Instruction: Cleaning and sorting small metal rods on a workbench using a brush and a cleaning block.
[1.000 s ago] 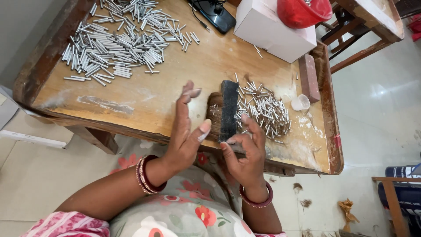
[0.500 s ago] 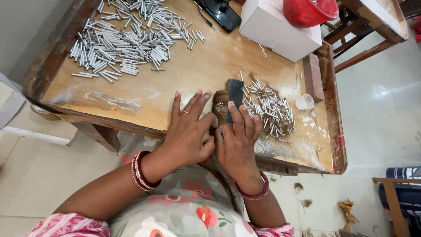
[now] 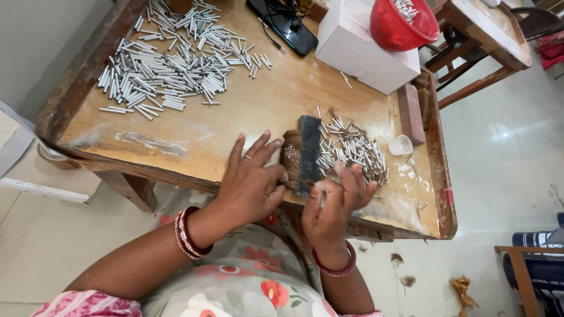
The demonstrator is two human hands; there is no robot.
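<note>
A large heap of metal tubes (image 3: 170,64) lies at 10 o'clock on the wooden table (image 3: 282,105). The left hand (image 3: 252,179) rests flat at the near table edge, fingers spread, pressing on a brown fibre bundle (image 3: 289,155). Just beside it, at its 3 o'clock, stands a dark rectangular block (image 3: 308,154). The right hand (image 3: 335,202) sits below the block with fingers curled; it appears to pinch something thin, but this cannot be confirmed. A small pile of short tubes (image 3: 352,149) lies at 1 o'clock from this hand. A white box (image 3: 364,56) and red bowl (image 3: 399,26) occupy the far corner.
</note>
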